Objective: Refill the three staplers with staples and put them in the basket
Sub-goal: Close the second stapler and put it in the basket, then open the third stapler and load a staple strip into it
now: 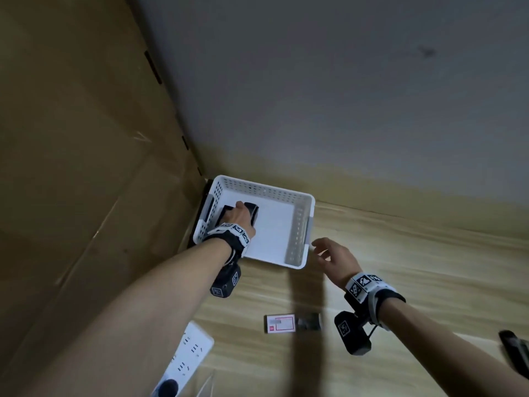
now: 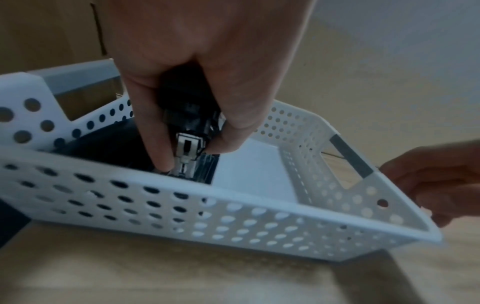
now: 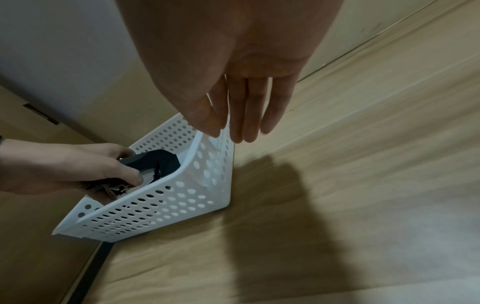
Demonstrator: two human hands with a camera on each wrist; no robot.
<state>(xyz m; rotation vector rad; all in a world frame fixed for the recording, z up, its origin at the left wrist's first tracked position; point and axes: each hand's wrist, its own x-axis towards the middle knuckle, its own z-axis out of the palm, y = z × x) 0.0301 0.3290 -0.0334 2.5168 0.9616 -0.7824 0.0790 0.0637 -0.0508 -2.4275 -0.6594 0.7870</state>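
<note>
Down inside the white basket (image 1: 299, 224), the left hand (image 1: 239, 217) grips a black stapler (image 2: 187, 115) between thumb and fingers, low against the basket's left end. Beside it, the right hand (image 1: 333, 257) hangs with fingers straight, touching the basket's right rim. Nearer, a staple box (image 1: 292, 323) lies on the wooden table (image 1: 415, 253).

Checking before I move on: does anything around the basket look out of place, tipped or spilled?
Nothing stands out. The white basket sits flat on the table; the left hand holds a black stapler inside it, and the right hand is open at its rim.
</note>
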